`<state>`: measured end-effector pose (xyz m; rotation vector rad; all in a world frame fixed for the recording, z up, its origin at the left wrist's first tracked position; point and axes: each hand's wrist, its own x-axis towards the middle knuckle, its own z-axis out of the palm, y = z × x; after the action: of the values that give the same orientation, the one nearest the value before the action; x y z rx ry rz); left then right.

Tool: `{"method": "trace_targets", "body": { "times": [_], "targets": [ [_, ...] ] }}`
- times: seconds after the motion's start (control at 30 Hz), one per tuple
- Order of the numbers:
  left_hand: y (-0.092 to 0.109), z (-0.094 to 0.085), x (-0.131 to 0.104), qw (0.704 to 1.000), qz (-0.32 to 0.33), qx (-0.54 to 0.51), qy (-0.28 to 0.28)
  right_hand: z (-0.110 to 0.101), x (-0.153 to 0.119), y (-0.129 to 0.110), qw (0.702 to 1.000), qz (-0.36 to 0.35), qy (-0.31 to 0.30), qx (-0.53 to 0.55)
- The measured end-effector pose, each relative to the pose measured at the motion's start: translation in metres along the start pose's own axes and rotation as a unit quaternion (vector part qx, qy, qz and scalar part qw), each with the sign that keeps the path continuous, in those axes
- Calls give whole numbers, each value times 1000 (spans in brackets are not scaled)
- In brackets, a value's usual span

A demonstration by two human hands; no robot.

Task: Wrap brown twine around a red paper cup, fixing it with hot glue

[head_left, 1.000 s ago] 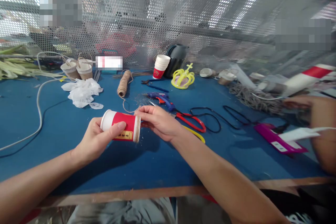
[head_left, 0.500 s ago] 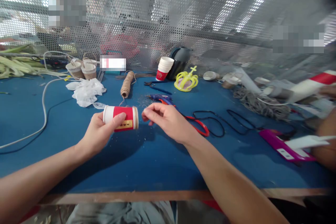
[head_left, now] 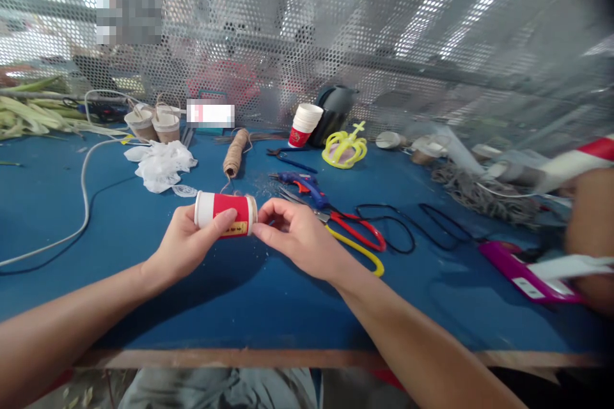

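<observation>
A red and white paper cup point(head_left: 205, 211) lies sideways in my left hand point(head_left: 192, 236), thumb across its front and fingers behind. Twine point(head_left: 254, 206) is wound around the right end of the cup. My right hand point(head_left: 297, 233) is closed at that end, thumb and fingertips pressing the wound twine at the rim. From behind the cup, a strand leads back to the twine spool point(head_left: 235, 153). A blue glue gun point(head_left: 304, 185) lies behind my right hand. Scissors with red and yellow handles point(head_left: 357, 249) lie partly under my right forearm.
White lace point(head_left: 165, 166) and twine-wrapped cups point(head_left: 166, 128) are at the left. Stacked paper cups point(head_left: 306, 121), pliers point(head_left: 290, 158) and a yellow crown-shaped piece point(head_left: 344, 150) stand farther back. A purple power strip point(head_left: 525, 275) lies right, beside another person's arm point(head_left: 590, 230).
My right hand has moved left and its fingertips now touch the twine-wound end of the cup. My left hand still holds the cup. The view has shifted slightly.
</observation>
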<state>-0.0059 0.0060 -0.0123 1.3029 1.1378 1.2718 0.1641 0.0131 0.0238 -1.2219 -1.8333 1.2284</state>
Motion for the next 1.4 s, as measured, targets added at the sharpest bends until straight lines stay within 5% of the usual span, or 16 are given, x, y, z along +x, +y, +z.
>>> {"method": "trace_targets", "body": {
  "times": [0.37, 0.57, 0.93, 1.07, 1.2, 1.3, 1.4],
  "targets": [
    [0, -4, -4, 986, 128, 100, -34, -9, 3, 4, 995, 15, -24, 97],
    [-1, -8, -6, 931, 284, 216, -73, -10, 7, 9, 982, 51, -24, 179],
    [-5, -12, 1, 849, 447, 261, -106, -9, 6, 8, 976, 79, -32, 199],
    [1, -13, 2, 897, 340, 233, -161, -11, 6, 9, 984, 50, -17, 170],
    [6, -10, 6, 985, 28, 33, -166, -9, 0, 2, 999, -17, 16, 27],
    [6, -7, 11, 969, -144, -136, -145, -3, -6, -1, 990, -111, 18, -89],
    [6, -5, 15, 950, -215, -193, -121, -1, -8, -1, 974, -171, 0, -146]
  ]
}}
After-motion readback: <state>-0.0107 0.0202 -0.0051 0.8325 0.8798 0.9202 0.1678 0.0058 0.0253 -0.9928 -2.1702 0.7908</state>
